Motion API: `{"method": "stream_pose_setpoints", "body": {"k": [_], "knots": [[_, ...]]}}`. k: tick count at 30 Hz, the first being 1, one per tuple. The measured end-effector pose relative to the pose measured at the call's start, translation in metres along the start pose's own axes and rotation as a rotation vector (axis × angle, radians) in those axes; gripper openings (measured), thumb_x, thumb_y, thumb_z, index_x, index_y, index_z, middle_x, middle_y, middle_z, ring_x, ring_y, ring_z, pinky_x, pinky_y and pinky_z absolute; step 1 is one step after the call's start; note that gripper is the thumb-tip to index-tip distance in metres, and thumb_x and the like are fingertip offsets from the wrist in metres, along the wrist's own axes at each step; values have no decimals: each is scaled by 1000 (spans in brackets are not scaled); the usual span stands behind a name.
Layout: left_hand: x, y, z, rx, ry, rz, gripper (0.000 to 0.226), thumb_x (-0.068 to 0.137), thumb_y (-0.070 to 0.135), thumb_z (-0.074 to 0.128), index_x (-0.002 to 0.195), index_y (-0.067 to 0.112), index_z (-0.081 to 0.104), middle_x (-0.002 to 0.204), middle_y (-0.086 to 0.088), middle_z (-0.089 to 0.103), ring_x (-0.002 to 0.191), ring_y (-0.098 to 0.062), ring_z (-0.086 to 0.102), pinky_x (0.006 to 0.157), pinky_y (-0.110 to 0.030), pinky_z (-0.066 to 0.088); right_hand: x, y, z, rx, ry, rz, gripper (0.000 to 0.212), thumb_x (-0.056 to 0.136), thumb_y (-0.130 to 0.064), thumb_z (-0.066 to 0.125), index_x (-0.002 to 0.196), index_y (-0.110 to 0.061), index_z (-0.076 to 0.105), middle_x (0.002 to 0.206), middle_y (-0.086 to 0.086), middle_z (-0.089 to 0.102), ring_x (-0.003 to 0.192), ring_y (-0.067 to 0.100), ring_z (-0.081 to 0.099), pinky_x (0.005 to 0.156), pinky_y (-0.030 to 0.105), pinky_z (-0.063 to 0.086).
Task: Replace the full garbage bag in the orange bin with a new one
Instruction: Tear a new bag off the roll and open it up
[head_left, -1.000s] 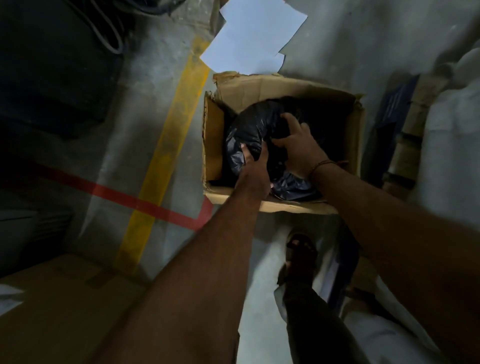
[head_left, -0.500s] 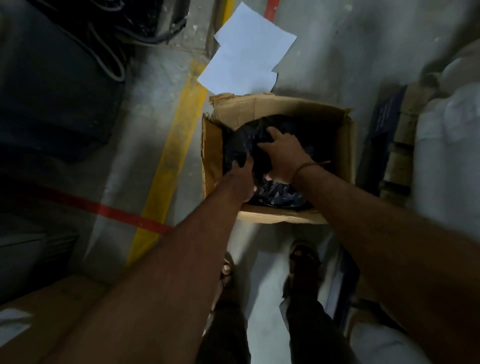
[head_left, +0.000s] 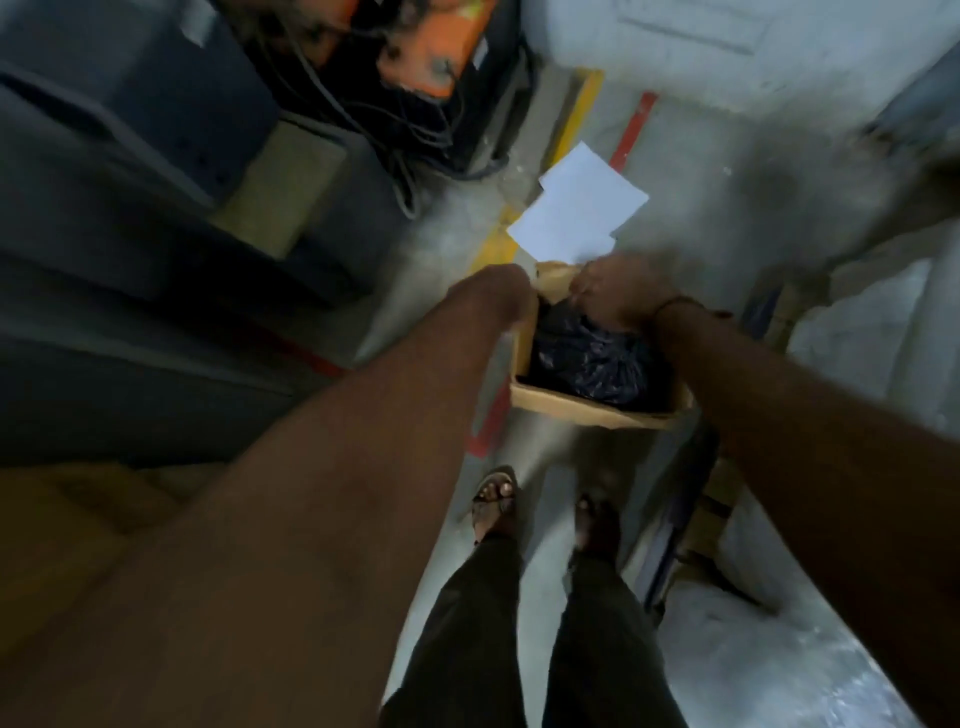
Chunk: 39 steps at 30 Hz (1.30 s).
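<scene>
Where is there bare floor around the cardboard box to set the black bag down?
Bare concrete lies right of the white papers, beyond the cardboard box. A narrower strip runs left of the box, along the yellow line. Near the box's front edge the person's feet fill the floor. It is crowded to the right with white sacks and at upper left with cables.

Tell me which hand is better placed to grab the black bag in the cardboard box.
Right, probably. The right hand sits directly over the black bag, seemingly touching it. The left hand is at the cardboard box corner, beside the bag.
</scene>
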<state>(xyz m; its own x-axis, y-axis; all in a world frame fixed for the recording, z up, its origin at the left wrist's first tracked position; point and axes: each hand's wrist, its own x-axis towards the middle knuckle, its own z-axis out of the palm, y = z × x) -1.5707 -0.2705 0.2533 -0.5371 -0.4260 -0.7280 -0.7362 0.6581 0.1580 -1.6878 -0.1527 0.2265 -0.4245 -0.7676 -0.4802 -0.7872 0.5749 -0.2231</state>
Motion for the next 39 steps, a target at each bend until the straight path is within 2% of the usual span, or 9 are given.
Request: {"method": "stream_pose_setpoints", "body": {"k": [3, 6, 10, 16, 20, 23, 29, 34, 39], "knots": [[-76, -21, -33, 43, 67, 65, 44, 98, 8, 54, 142, 10, 56, 150, -13, 51, 136, -30, 51, 113, -39, 41, -53, -71, -52, 167, 68, -82, 28, 94, -30, 67, 110, -10, 77, 120, 17, 72, 113, 38, 65, 94, 35, 50], [-146, -47, -50, -14, 239, 18, 37, 98, 22, 57, 132, 9, 66, 137, -15, 63, 124, -32, 60, 101, -38, 49, -102, -137, -99, 168, 62, -187, 23, 95, -22, 64, 105, -5, 77, 110, 21, 71, 106, 40, 65, 87, 36, 50], [-251, -76, -59, -120, 381, -31, 36, 100, 30, 56, 121, 4, 72, 121, -15, 71, 109, -31, 67, 89, -36, 50, -171, -208, -137, 88, 46, -272, 24, 86, -17, 54, 67, -8, 65, 68, 12, 58, 77, 37, 60, 66, 31, 39], [-395, -129, -29, -341, 743, -140, 36, 96, 35, 56, 108, 8, 76, 112, -15, 74, 105, -33, 69, 80, -35, 50, -283, -300, -149, 167, 94, -449, 14, 97, -18, 56, 87, -17, 66, 97, 14, 69, 84, 32, 60, 74, 33, 45], [-481, -169, 1, -515, 919, -196, 24, 92, 27, 65, 98, 6, 75, 102, -15, 75, 98, -32, 70, 78, -34, 52, -344, -359, -137, 209, 160, -551, 25, 103, -25, 55, 121, -15, 70, 115, 11, 70, 106, 33, 65, 86, 34, 51], [-533, -205, 26, -595, 1027, -239, 16, 90, 26, 68, 95, 11, 73, 99, -11, 75, 94, -28, 69, 77, -33, 53, -390, -404, -124, 212, 217, -626, 27, 102, -25, 57, 124, -19, 70, 124, 9, 71, 113, 31, 64, 85, 26, 43], [-621, -276, 77, -630, 1099, -307, 6, 88, 26, 69, 84, 23, 65, 85, -2, 66, 80, -23, 61, 66, -29, 43, -473, -494, -86, 206, 254, -709, 24, 103, -23, 57, 122, -19, 71, 121, 7, 72, 108, 28, 65, 80, 24, 41], [-695, -344, 127, -627, 1141, -304, 18, 92, 25, 68, 104, 14, 76, 102, -9, 76, 94, -25, 68, 73, -31, 51, -532, -571, -38, 309, 256, -741, 22, 102, -21, 59, 119, -17, 72, 118, 6, 73, 107, 23, 65, 88, 27, 47], [-758, -405, 169, -669, 1117, -277, 22, 94, 31, 71, 107, 14, 77, 99, -6, 77, 89, -23, 70, 75, -30, 57, -585, -629, 3, 404, 335, -729, 26, 99, -23, 65, 122, -16, 73, 125, 1, 71, 112, 19, 66, 93, 23, 47]]}}
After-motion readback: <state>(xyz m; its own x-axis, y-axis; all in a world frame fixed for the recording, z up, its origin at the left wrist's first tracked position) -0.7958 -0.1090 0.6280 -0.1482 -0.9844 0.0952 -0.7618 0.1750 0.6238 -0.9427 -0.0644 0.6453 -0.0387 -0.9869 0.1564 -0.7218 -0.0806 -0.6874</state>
